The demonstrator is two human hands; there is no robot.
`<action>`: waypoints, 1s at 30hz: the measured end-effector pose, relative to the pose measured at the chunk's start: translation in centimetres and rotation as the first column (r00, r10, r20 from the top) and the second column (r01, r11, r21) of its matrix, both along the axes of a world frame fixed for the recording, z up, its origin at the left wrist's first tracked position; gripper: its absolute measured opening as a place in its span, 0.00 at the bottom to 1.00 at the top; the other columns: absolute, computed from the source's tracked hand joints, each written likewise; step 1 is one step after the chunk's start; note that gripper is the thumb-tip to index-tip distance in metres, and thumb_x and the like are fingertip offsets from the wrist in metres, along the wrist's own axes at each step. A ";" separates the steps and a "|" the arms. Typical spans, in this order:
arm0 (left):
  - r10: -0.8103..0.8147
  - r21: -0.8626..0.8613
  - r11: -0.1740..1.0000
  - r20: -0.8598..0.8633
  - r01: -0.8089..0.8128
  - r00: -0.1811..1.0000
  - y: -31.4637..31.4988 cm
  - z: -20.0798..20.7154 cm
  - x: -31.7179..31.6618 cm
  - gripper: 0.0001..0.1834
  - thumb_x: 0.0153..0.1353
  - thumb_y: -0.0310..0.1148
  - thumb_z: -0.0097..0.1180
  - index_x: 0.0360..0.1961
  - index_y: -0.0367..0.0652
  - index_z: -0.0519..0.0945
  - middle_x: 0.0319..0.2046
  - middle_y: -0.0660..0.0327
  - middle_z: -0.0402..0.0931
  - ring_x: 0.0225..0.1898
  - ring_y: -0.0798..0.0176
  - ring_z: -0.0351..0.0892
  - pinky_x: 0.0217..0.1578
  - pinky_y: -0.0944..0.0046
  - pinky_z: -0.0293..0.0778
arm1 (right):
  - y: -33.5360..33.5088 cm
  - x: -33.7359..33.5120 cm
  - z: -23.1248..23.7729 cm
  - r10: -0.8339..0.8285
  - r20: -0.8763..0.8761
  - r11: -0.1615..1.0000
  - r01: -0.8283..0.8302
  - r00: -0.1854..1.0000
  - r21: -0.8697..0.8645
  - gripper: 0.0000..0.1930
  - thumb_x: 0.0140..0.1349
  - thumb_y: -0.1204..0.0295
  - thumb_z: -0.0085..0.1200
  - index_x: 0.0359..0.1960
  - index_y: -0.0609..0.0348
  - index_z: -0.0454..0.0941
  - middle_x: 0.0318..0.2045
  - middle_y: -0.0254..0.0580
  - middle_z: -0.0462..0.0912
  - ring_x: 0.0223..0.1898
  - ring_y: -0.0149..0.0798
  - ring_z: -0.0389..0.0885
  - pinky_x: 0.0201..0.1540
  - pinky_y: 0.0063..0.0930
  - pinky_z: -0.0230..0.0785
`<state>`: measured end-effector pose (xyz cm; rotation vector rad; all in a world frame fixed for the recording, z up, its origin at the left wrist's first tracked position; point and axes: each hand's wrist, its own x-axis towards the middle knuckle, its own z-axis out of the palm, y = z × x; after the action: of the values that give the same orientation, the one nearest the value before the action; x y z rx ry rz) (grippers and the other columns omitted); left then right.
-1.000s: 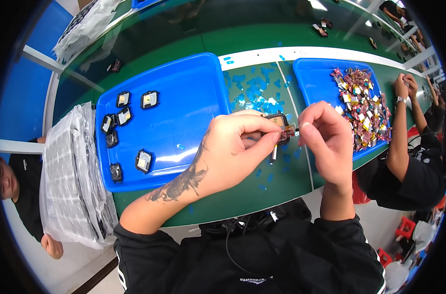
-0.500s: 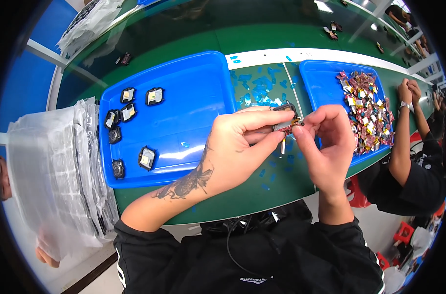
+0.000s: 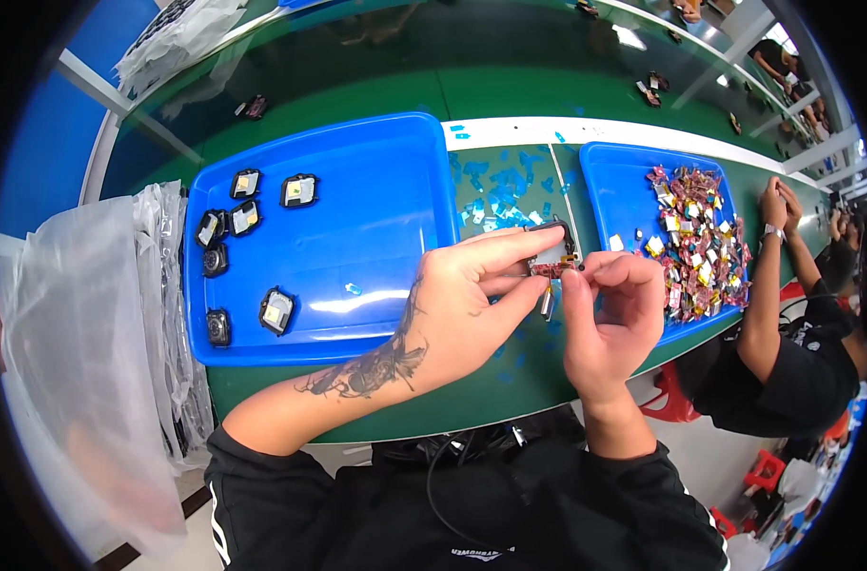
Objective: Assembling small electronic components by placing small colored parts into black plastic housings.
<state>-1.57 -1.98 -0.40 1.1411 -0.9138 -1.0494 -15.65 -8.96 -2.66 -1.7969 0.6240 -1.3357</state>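
My left hand (image 3: 467, 295) is closed on a small black watch case (image 3: 566, 233), its thumb and fingers gripping the left side. A reddish circuit board (image 3: 551, 270) lies along the case's lower edge, with a thin silvery piece (image 3: 547, 303) hanging below. My right hand (image 3: 612, 328) is at the right end of this board, thumb and forefinger pinched together. Whatever sits between those fingertips is too small or hidden to make out. Left of my hands, a blue tray (image 3: 357, 238) holds several black watch cases (image 3: 277, 310).
A second blue tray (image 3: 610, 181) at the right holds a pile of reddish circuit boards (image 3: 690, 243). Blue film scraps (image 3: 505, 186) litter the green table (image 3: 357, 409). Wrapped stacks (image 3: 91, 314) stand at the left edge. A co-worker's arms (image 3: 774, 257) rest at the far right.
My right hand has shifted a little left and down, its fingers drawn closer round the board's end. The case is still in my left hand. The view has shifted slightly.
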 end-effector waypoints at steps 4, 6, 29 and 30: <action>-0.018 -0.026 1.000 -0.055 0.016 0.998 -0.1 -0.3 0.2 0.21 0.60 0.13 0.54 0.56 0.31 0.76 0.56 0.51 0.74 0.53 0.60 0.79 0.54 0.65 0.78 | 0.0 -0.1 -0.2 0.000 0.014 0.998 -0.001 1.000 0.071 0.14 0.56 0.88 0.60 0.37 0.62 0.67 0.33 0.40 0.77 0.27 0.22 0.70 0.31 0.15 0.63; -0.031 -0.018 0.999 -0.093 0.029 0.995 -0.1 -0.4 0.2 0.22 0.60 0.13 0.53 0.56 0.31 0.76 0.56 0.50 0.74 0.53 0.60 0.79 0.54 0.65 0.77 | 0.0 -0.2 0.0 0.019 -0.012 0.995 -0.018 1.000 0.100 0.14 0.56 0.87 0.60 0.37 0.62 0.67 0.34 0.40 0.77 0.27 0.21 0.70 0.32 0.14 0.63; 0.049 -0.132 0.991 0.332 -0.005 0.942 -0.2 -1.2 0.2 0.24 0.57 0.14 0.56 0.56 0.37 0.78 0.56 0.47 0.75 0.52 0.57 0.81 0.50 0.64 0.80 | -0.7 -1.1 1.2 0.137 -0.018 0.943 -0.125 0.990 0.310 0.15 0.58 0.86 0.58 0.42 0.61 0.66 0.33 0.37 0.79 0.28 0.19 0.72 0.31 0.12 0.63; 0.045 -0.131 0.991 0.333 -0.001 0.942 -0.2 -1.1 0.2 0.24 0.57 0.14 0.56 0.56 0.37 0.78 0.56 0.47 0.75 0.52 0.57 0.81 0.50 0.64 0.80 | -0.6 -1.1 1.3 0.151 0.079 0.905 -0.170 0.985 0.390 0.15 0.59 0.87 0.56 0.41 0.60 0.65 0.34 0.38 0.79 0.29 0.19 0.72 0.32 0.12 0.63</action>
<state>-1.37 -2.20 -1.52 1.2396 -1.2163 -0.7744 -16.75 -9.58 -1.36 -1.4495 0.6522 -1.0490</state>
